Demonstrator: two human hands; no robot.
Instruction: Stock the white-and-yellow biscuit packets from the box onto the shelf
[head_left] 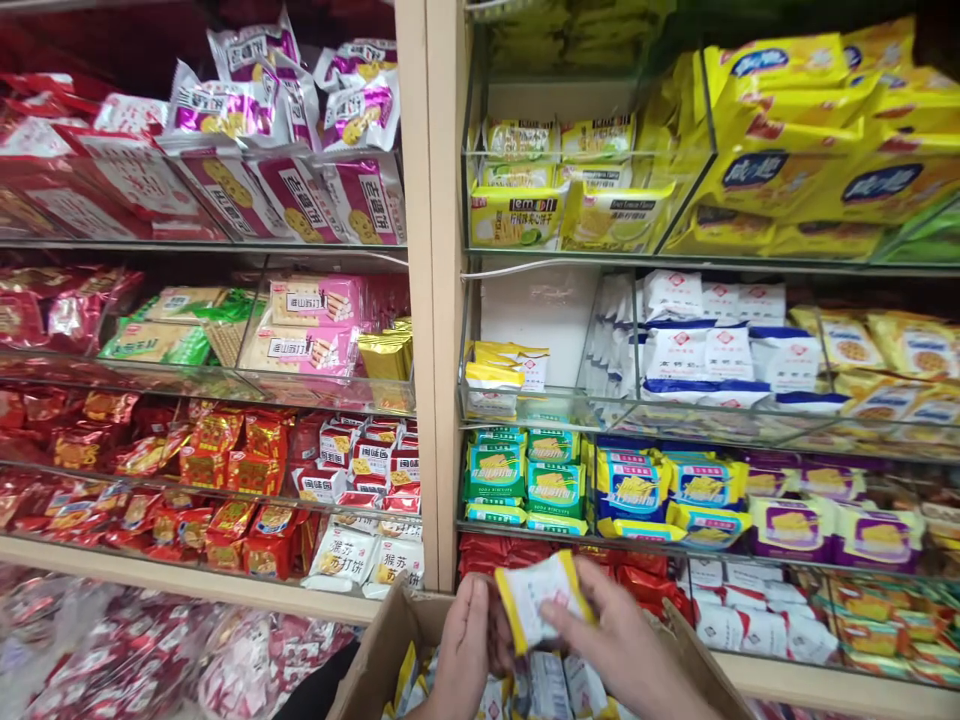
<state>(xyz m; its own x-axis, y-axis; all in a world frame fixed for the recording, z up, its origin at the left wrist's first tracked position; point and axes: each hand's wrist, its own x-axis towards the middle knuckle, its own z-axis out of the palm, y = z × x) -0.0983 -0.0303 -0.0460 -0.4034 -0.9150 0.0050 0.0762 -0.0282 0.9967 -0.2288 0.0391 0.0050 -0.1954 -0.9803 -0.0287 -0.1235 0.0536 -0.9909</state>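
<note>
My right hand (619,640) pinches a small snack packet (541,602), white with yellow ends and red print, its thumb across the front. Beside the packet's left end is my left hand (466,635), upright with its fingers curled inward. Whatever those fingers hold, if anything, is hidden. Both hands are above an open cardboard box (367,650). More white and yellow packets (551,685) lie inside the box, partly covered by my hands and wrists.
Glass-fronted shelves of packaged snacks rise ahead, split by a wooden upright (442,300). On the right, a middle compartment holds a few white-yellow packets (495,385) beside white-blue packets (694,350). Clear bags of red-and-white packets (142,650) lie low at left.
</note>
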